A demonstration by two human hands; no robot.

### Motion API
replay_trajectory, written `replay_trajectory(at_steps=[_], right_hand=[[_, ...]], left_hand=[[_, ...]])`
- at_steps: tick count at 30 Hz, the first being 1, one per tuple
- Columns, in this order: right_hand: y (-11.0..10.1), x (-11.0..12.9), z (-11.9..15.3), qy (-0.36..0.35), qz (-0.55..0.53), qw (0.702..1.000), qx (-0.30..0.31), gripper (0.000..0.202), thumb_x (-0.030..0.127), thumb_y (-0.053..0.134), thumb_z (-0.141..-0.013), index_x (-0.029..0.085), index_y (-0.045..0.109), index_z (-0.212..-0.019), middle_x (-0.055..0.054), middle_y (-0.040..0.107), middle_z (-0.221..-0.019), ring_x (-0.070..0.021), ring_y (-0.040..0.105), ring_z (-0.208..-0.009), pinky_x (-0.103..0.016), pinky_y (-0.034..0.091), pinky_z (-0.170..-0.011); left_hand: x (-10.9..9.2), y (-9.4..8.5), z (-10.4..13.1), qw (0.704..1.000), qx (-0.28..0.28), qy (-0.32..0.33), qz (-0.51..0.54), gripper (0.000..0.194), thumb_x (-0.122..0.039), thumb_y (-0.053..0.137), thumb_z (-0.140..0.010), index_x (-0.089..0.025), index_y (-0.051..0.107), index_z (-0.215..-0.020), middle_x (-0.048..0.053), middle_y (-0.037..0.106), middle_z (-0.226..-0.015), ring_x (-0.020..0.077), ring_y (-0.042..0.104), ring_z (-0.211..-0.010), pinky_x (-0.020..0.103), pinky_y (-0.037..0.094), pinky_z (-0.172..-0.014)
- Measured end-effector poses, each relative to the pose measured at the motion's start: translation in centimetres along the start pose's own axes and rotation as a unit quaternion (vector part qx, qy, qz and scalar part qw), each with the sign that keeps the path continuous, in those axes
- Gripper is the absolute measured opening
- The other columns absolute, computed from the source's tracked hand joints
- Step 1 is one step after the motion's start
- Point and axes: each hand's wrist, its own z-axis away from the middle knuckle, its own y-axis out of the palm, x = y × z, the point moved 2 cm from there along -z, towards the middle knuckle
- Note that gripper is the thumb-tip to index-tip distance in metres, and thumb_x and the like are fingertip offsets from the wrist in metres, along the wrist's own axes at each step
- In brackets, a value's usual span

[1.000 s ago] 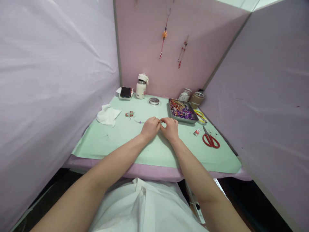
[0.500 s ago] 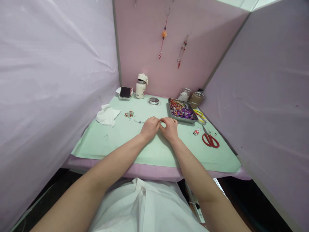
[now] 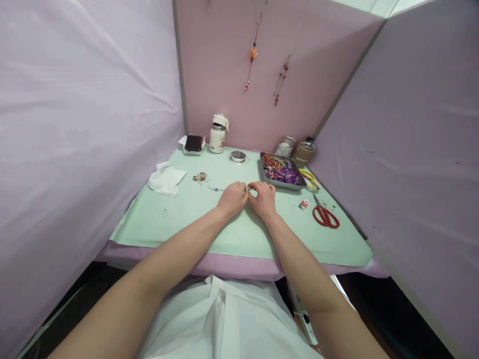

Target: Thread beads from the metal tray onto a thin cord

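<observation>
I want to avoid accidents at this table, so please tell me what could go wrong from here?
The thin beaded strand trails past the left hand, which seems to pinch it together with the right hand; it might slip or snag.

The bead tray stands close beyond the right hand, so a knock could spill its contents.

The scissors lie with blades bare; a careless reach might cause a cut.
</observation>
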Motion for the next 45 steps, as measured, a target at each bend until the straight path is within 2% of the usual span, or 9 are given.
replay_trajectory(at_steps=[6, 21, 33, 36, 39, 42, 45], right_hand=[[0.0, 0.0, 0.0, 0.002, 0.002, 1.0, 0.002, 0.013, 0.023, 0.052, -0.081, 0.022, 0.061, -0.09, -0.002, 0.067, -0.091, -0.0185, 0.055, -0.088, -0.035, 0.025, -0.084], [-0.1, 0.0, 0.0, 0.003, -0.014, 1.0, 0.008, 0.015, 0.02, 0.051, -0.08, 0.022, 0.062, -0.089, -0.003, 0.068, -0.091, -0.019, 0.055, -0.087, -0.035, 0.025, -0.083], [0.0, 0.0, 0.1, -0.008, -0.013, 1.0, 0.006, 0.013, 0.023, 0.051, -0.081, 0.022, 0.061, -0.09, -0.003, 0.067, -0.091, -0.019, 0.055, -0.088, -0.035, 0.025, -0.084], [0.0, 0.0, 0.0, -0.007, -0.009, 1.0, 0.011, 0.014, 0.022, 0.051, -0.081, 0.022, 0.061, -0.09, -0.003, 0.067, -0.091, -0.0192, 0.055, -0.089, -0.035, 0.025, -0.084], [0.0, 0.1, 0.0, -0.006, -0.005, 1.0, 0.014, 0.014, 0.022, 0.052, -0.081, 0.022, 0.061, -0.091, -0.004, 0.067, -0.091, -0.0198, 0.055, -0.09, -0.036, 0.025, -0.084], [0.0, 0.2, 0.1, -0.01, -0.005, 1.0, 0.012, 0.013, 0.022, 0.052, -0.081, 0.022, 0.061, -0.091, -0.003, 0.067, -0.092, -0.0199, 0.055, -0.09, -0.036, 0.025, -0.085], [0.0, 0.2, 0.1, -0.013, -0.009, 1.0, 0.01, 0.015, 0.02, 0.053, -0.08, 0.023, 0.061, -0.092, -0.003, 0.067, -0.092, -0.0197, 0.055, -0.09, -0.036, 0.025, -0.085]], left_hand=[[-0.1, 0.0, 0.0, 1.0, 0.016, -0.003, -0.014, 0.014, -0.018, 0.043, -0.086, -0.015, 0.057, -0.083, 0.007, 0.06, -0.082, 0.0187, 0.055, -0.08, 0.031, 0.042, -0.075], [-0.4, -0.2, 0.2, 1.0, 0.006, 0.013, 0.027, 0.014, -0.016, 0.045, -0.085, -0.014, 0.058, -0.084, 0.007, 0.06, -0.081, 0.0181, 0.055, -0.081, 0.03, 0.042, -0.076], [0.2, 0.1, 0.1, 0.999, 0.0, -0.01, 0.044, 0.013, -0.017, 0.044, -0.084, -0.016, 0.055, -0.078, 0.006, 0.06, -0.08, 0.0173, 0.055, -0.079, 0.03, 0.041, -0.074], [0.1, 0.0, 0.1, 0.996, -0.006, -0.036, 0.075, 0.011, -0.021, 0.047, -0.084, -0.016, 0.056, -0.081, 0.006, 0.061, -0.08, 0.0172, 0.055, -0.078, 0.03, 0.041, -0.073], [0.3, -0.2, 0.1, 0.987, -0.016, -0.099, 0.13, 0.017, -0.03, 0.048, -0.084, -0.017, 0.057, -0.089, 0.004, 0.061, -0.076, 0.0166, 0.055, -0.071, 0.03, 0.041, -0.069], [0.6, -0.1, -0.1, 0.967, -0.008, -0.164, 0.196, 0.022, -0.034, 0.045, -0.086, -0.017, 0.059, -0.088, 0.004, 0.063, -0.075, 0.0164, 0.056, -0.07, 0.029, 0.041, -0.068], [1.1, 0.3, -0.3, 0.944, 0.014, -0.198, 0.264, 0.023, -0.036, 0.047, -0.084, -0.017, 0.061, -0.086, 0.005, 0.066, -0.08, 0.0163, 0.058, -0.076, 0.029, 0.042, -0.071]])
